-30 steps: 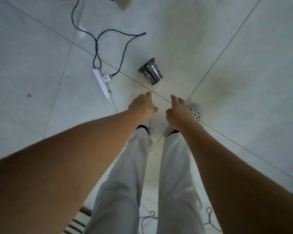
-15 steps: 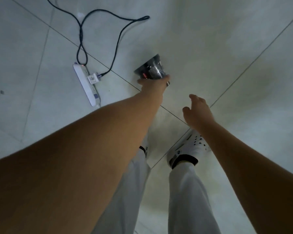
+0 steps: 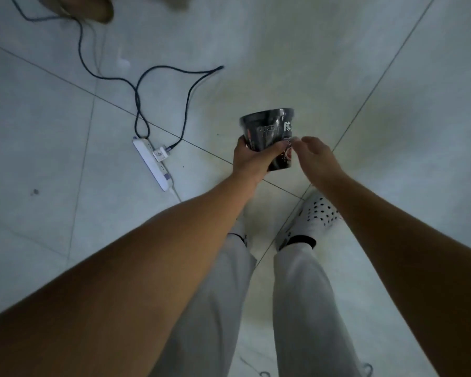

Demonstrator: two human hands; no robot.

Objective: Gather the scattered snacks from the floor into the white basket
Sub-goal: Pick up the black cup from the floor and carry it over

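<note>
A black snack cup with white print is held up off the pale tiled floor, its wide rim pointing away from me. My left hand is wrapped around its lower part. My right hand is just to the right of the cup, fingers apart, with its fingertips at the cup's side. The white basket is not in view.
A white power strip with a plugged-in adapter lies on the floor to the left, and a dark cable loops away from it toward the top left. My white-trousered legs and a white perforated shoe stand below the hands. A blurred tan object sits at the top left.
My left hand reached out to the cup lying on the floor, closed on it and lifted it. My right hand moved in beside the cup.
</note>
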